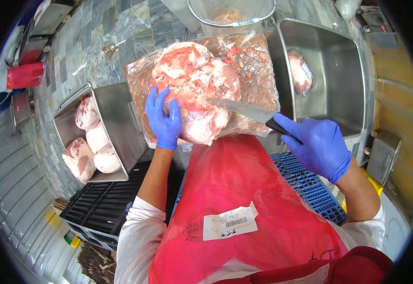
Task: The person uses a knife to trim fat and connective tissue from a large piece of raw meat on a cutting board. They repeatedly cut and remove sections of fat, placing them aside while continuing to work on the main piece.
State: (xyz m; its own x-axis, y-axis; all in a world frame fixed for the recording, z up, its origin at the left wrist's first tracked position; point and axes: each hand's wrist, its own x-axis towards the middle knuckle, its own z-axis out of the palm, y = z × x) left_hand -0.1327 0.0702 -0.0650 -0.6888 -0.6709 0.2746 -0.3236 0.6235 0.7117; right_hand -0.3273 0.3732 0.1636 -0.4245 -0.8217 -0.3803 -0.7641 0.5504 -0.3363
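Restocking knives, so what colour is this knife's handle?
Black knife handle, best seen in the head view.

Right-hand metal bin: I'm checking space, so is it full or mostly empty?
Mostly empty: the metal bin shows one piece of meat near its left wall, with bare metal across the rest of its visible floor.
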